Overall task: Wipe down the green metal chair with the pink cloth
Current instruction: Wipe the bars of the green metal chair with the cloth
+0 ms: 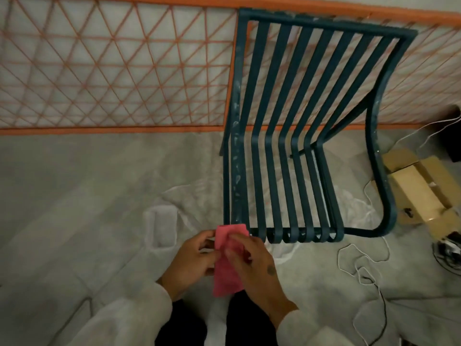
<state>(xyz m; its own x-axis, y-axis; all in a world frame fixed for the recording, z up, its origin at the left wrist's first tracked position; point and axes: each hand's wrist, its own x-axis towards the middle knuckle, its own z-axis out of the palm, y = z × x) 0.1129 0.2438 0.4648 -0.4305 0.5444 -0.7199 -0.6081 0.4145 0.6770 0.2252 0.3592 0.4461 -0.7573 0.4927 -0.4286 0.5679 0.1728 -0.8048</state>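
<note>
A view looking down from a person's head. Far to the left of the green metal chair (227, 183), and behind it, an orange lattice railing (112, 71) runs across the top of the scene, above a pale grey floor (74, 183).

In front of the chair's near left corner, two hands in fuzzy off-white sleeves (129, 318) hold the pink cloth (228, 278) between them. The left hand (192, 258) has its fingers curled, and its fingertips pinch the cloth's left edge. The cloth is a folded strip hanging downward; its top edge overlaps that chair corner in the view, though whether it touches the metal cannot be told. The right hand (254, 265) lies over the front of the cloth, its fingers bent and gripping the fabric.

The chair itself faces the person, its back near the railing. Long slats curve from the backrest down into the seat, and pale smudges mark its left rail.

On the floor in front of the chair's right corner lies a looped white cable (338, 258). Just right of the chair sits an open cardboard box (414, 191).
</note>
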